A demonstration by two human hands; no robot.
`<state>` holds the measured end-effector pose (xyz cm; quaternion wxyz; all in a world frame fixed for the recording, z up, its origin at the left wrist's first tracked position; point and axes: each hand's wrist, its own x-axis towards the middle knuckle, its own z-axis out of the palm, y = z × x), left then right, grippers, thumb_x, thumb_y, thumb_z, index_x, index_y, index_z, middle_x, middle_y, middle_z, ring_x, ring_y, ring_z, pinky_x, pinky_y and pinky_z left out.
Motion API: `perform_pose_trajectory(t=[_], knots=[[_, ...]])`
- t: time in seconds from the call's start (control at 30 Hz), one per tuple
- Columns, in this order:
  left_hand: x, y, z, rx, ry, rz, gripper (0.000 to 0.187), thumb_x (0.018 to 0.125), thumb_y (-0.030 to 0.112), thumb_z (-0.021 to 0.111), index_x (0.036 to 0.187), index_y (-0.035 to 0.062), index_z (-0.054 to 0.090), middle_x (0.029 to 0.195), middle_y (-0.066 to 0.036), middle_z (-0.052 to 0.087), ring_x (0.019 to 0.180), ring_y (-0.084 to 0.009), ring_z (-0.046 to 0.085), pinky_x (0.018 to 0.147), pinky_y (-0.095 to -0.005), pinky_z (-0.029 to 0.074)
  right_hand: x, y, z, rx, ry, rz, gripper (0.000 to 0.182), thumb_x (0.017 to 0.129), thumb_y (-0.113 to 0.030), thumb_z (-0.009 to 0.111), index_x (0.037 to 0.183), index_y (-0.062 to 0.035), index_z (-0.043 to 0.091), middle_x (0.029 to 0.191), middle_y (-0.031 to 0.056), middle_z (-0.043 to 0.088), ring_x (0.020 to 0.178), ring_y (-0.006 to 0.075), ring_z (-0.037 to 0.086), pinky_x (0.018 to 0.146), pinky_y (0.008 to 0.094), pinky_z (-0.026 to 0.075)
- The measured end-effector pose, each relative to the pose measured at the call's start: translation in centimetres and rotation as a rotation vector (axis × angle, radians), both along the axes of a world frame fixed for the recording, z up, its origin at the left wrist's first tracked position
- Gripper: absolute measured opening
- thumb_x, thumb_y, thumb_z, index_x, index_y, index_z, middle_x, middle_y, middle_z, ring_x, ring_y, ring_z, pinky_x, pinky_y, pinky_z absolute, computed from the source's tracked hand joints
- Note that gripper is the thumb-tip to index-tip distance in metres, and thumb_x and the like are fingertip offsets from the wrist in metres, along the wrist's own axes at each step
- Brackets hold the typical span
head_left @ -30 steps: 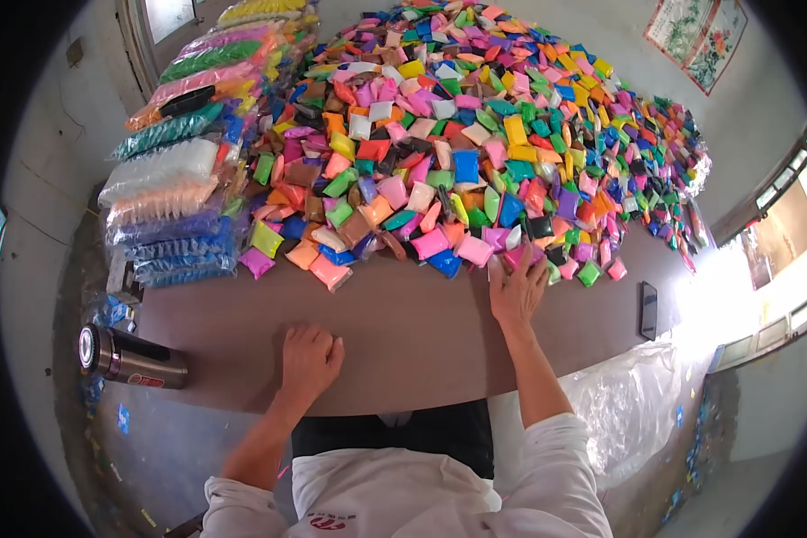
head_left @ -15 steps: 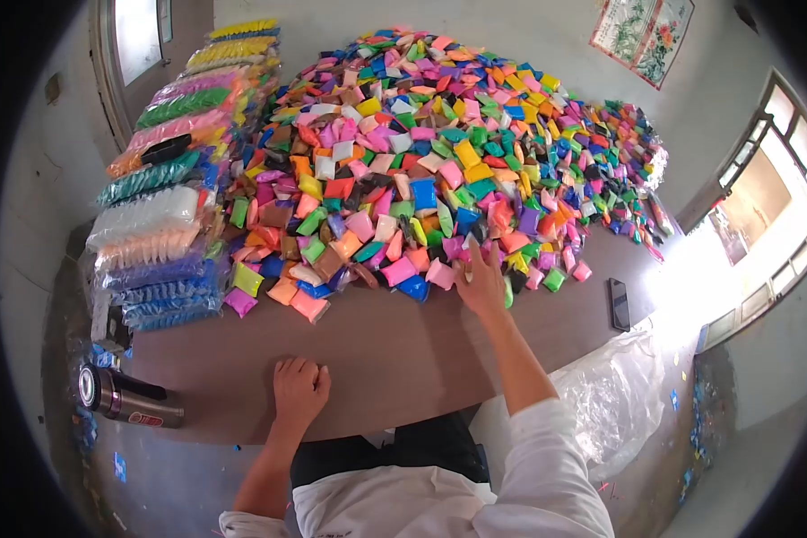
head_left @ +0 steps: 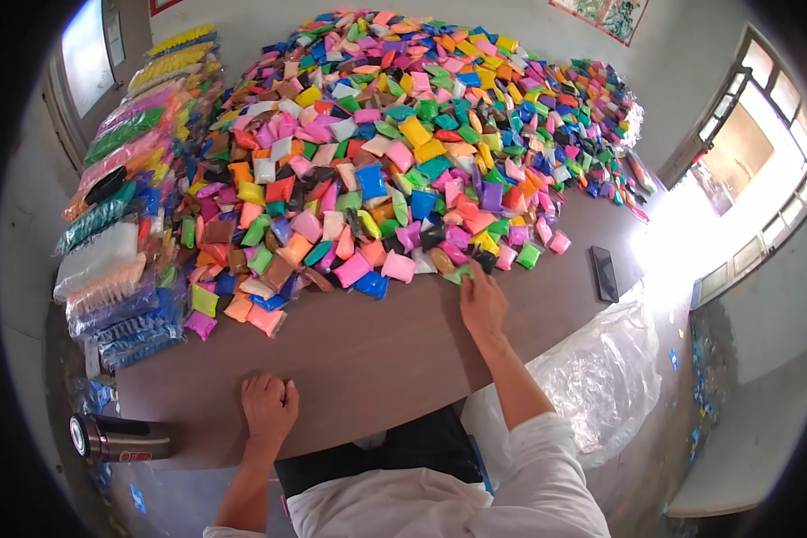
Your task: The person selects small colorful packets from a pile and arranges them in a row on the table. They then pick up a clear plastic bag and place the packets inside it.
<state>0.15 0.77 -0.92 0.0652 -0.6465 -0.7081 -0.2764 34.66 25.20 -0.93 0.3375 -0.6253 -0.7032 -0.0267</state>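
A big heap of small, brightly coloured plastic packets point(head_left: 368, 184) covers the far part of the brown table point(head_left: 359, 336). My right hand point(head_left: 482, 305) reaches to the heap's near edge, thumb and fingers pinched on a light green packet point(head_left: 457, 273). Pink, blue and black packets lie close around those fingertips. Curled into a loose fist, my left hand point(head_left: 269, 408) rests on the tabletop by the near edge, away from the packets, with nothing showing in it.
Clear bags of packets sorted by colour point(head_left: 108, 242) are stacked along the left side. A steel flask point(head_left: 121, 439) stands at the near left corner. On the right lie a black phone point(head_left: 603, 273) and, beyond the table edge, a large clear plastic bag point(head_left: 601, 377).
My right hand has drawn back slightly toward me, and its fingers have closed on the light green packet. The view has shifted; my left hand stays in a fist on the table.
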Motion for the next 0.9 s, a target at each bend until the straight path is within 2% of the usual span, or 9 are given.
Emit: perform_pose_trajectory(t=[0.2, 0.3, 0.37, 0.5, 0.53, 0.63, 0.67, 0.77, 0.9], knots=[[0.1, 0.1, -0.6, 0.009, 0.033, 0.01, 0.033, 0.08, 0.012, 0.07, 0.062, 0.0092, 0.042, 0.07, -0.01, 0.049, 0.07, -0.0325, 0.053, 0.07, -0.0468, 0.04, -0.5, 7.4, 0.3, -0.153, -0.108, 0.17, 0.036, 0.088, -0.021, 0.069, 0.123, -0.0162, 0.062, 0.091, 0.0133, 0.067, 0.083, 0.0362, 0.068, 0.067, 0.0498, 0.052], [0.0, -0.1, -0.4, 0.02, 0.029, 0.016, 0.033, 0.08, 0.012, 0.071, 0.063, 0.0091, 0.043, 0.07, -0.011, 0.049, 0.069, -0.0326, 0.052, 0.069, -0.0467, 0.04, -0.8, 6.9, 4.6, 0.396, 0.031, 0.008, 0.036, 0.082, -0.014, 0.073, 0.117, -0.0105, 0.065, 0.091, 0.0135, 0.069, 0.087, 0.0347, 0.067, 0.074, 0.0472, 0.052], [0.1, 0.0, -0.2, 0.033, 0.017, 0.003, 0.033, 0.08, 0.012, 0.071, 0.063, 0.009, 0.043, 0.07, -0.011, 0.048, 0.069, -0.0326, 0.052, 0.068, -0.0466, 0.04, -1.1, 7.8, 6.0, 0.519, -0.098, 0.018, 0.033, 0.08, -0.011, 0.075, 0.112, -0.0075, 0.067, 0.092, 0.0131, 0.071, 0.092, 0.0336, 0.066, 0.08, 0.0449, 0.051], [0.2, -0.1, -0.1, 0.048, 0.014, -0.009, 0.033, 0.08, 0.011, 0.07, 0.063, 0.0089, 0.042, 0.069, -0.01, 0.047, 0.068, -0.033, 0.052, 0.068, -0.0462, 0.04, 1.0, 13.8, 3.6, 0.407, 0.052, 0.396, 0.025, 0.08, -0.009, 0.075, 0.105, -0.0057, 0.071, 0.097, 0.0115, 0.072, 0.097, 0.0328, 0.066, 0.084, 0.0422, 0.052], [0.3, -0.1, 0.1, 0.052, 0.01, -0.006, 0.033, 0.081, 0.011, 0.07, 0.063, 0.0088, 0.042, 0.068, -0.011, 0.047, 0.068, -0.0331, 0.052, 0.067, -0.0462, 0.04, 1.4, 13.5, 4.3, 0.455, -0.029, 0.356, 0.021, 0.085, -0.012, 0.073, 0.105, -0.0051, 0.071, 0.09, 0.0087, 0.071, 0.086, 0.0259, 0.068, 0.077, 0.0379, 0.053], [0.1, 0.2, 0.1, 0.069, -0.018, -0.007, 0.033, 0.083, 0.011, 0.07, 0.064, 0.0082, 0.043, 0.067, -0.011, 0.048, 0.067, -0.0338, 0.052, 0.067, -0.0466, 0.04, -0.4, 9.0, 7.4, -0.04, 0.567, 0.431, 0.017, 0.092, -0.016, 0.071, 0.103, -0.0041, 0.07, 0.082, 0.0038, 0.067, 0.071, 0.0146, 0.062, 0.066, 0.0297, 0.049], [-0.1, 0.0, -0.1, 0.064, -0.032, -0.004, 0.033, 0.084, 0.012, 0.069, 0.064, 0.008, 0.044, 0.067, -0.011, 0.049, 0.067, -0.034, 0.052, 0.068, -0.0468, 0.04, -0.3, 8.0, 7.3, -0.243, 0.718, 0.545, 0.017, 0.097, -0.022, 0.069, 0.099, -0.005, 0.07, 0.077, -0.0009, 0.062, 0.067, 0.0059, 0.054, 0.061, 0.0234, 0.043], [1.4, 0.4, 0.1, 0.044, -0.359, 0.171, 0.033, 0.091, 0.017, 0.065, 0.065, 0.0019, 0.051, 0.062, -0.012, 0.052, 0.061, -0.0311, 0.055, 0.062, -0.0446, 0.04, -3.1, 2.2, 6.8, -0.551, 1.133, 0.748, 0.018, 0.097, -0.025, 0.069, 0.096, -0.0068, 0.069, 0.078, -0.0042, 0.062, 0.067, 0.0036, 0.052, 0.061, 0.0212, 0.04], [5.8, 2.2, 0.6, 0.048, -0.905, -0.021, 0.039, 0.098, 0.026, 0.059, 0.071, -0.0017, 0.061, 0.06, -0.012, 0.054, 0.052, -0.0223, 0.05, 0.054, -0.0385, 0.04, -7.2, -4.2, 5.0, -0.824, 1.089, 0.861, 0.022, 0.096, -0.027, 0.072, 0.097, -0.0054, 0.07, 0.08, -0.003, 0.064, 0.067, 0.0038, 0.053, 0.061, 0.0214, 0.041]])
